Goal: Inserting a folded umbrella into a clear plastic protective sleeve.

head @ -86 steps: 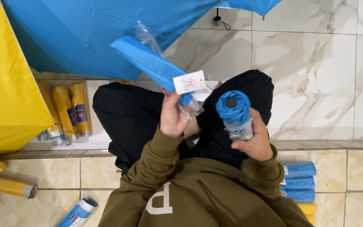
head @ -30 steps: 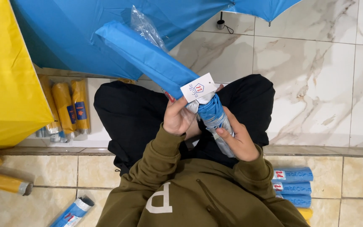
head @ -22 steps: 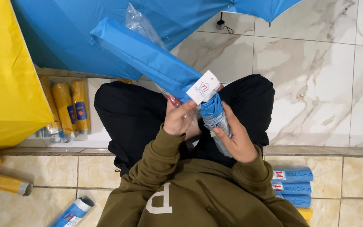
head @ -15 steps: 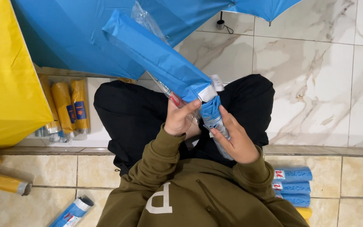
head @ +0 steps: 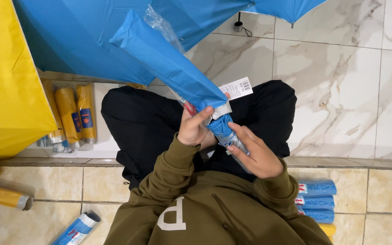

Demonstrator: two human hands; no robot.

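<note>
I hold a folded blue umbrella (head: 225, 131) over my lap. My right hand (head: 256, 154) grips its lower end. My left hand (head: 195, 127) holds the mouth of a long blue fabric sleeve (head: 164, 61) at the umbrella's upper end. The sleeve slants up and to the left. A white paper tag (head: 237, 88) hangs near its mouth, and a piece of clear plastic wrap (head: 159, 25) sticks out behind it.
Open blue umbrella canopy (head: 82, 41) spreads above, an open yellow one (head: 5, 86) at the left. Wrapped yellow folded umbrellas (head: 71, 115) lie on the step at the left, blue ones (head: 316, 199) at my right. Another blue one (head: 75, 229) lies bottom left.
My hands came together and the folded umbrella's end went into the sleeve's mouth. The sleeve has swung up a little and the tag has flipped to the right.
</note>
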